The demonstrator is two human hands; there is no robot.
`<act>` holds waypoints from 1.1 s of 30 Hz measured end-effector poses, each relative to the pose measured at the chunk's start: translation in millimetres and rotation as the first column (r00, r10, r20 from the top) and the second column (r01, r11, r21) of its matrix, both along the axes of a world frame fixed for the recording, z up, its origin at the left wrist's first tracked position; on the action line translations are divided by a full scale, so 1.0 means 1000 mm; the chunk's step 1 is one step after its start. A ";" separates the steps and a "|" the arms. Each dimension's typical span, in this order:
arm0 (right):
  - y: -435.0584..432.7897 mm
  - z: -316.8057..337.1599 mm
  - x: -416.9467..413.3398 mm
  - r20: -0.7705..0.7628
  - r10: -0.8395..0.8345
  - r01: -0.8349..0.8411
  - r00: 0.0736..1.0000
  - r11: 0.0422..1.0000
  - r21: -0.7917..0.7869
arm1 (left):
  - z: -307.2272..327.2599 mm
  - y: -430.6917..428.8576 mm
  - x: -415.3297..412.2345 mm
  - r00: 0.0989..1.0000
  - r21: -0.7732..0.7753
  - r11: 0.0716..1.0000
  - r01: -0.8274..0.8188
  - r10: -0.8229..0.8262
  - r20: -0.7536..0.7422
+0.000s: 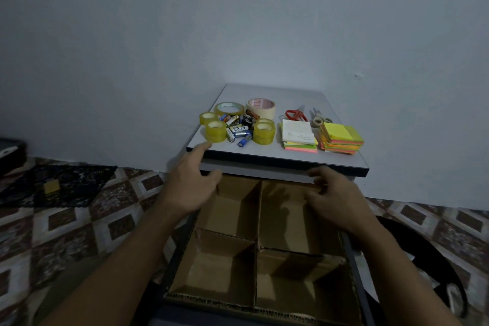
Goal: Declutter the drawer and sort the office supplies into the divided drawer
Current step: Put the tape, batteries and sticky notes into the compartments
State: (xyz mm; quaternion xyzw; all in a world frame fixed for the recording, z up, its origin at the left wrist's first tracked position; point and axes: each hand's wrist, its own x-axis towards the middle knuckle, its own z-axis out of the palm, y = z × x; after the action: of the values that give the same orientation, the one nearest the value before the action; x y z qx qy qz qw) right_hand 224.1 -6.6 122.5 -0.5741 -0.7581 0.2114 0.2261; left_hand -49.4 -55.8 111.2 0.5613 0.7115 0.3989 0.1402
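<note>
On the cabinet top point(264, 156), the office supplies lie grouped by kind: tape rolls point(215, 130) ringed around loose batteries point(238, 127) at the left, red scissors point(295, 114) toward the rear, and sticky-note pads point(340, 137) at the right front. This grouping appears intended to match one kind to one compartment. Below, the divided drawer point(259, 246) stands pulled out, its four cardboard compartments all bare, so sorting has evidently not begun. The left hand point(190, 182) reaches up toward the tape rolls, fingers spread wide, holding nothing, its fingertips just short of the nearest roll. The right hand point(336, 198) hangs over the rear right compartment, fingers loosely curled, likewise holding nothing. Judged next step: lift the tape rolls.
</note>
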 end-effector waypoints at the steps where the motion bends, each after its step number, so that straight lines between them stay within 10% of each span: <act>1: 0.007 0.007 -0.007 -0.017 0.014 -0.013 1.000 0.999 0.050 | 0.007 0.006 -0.003 1.000 0.028 0.999 -0.023 0.023 -0.003; 33: 0.131 0.058 -0.100 0.139 0.172 -0.200 0.975 0.955 0.219 | 0.048 0.117 -0.050 0.999 0.030 0.999 -0.017 0.018 -0.049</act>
State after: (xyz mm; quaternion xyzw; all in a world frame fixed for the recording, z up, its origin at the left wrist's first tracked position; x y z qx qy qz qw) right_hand 124.0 124.4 180.6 -0.4814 -0.8403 0.1072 0.2251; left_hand -99.6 61.4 158.8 0.5667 0.7136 0.3967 0.1108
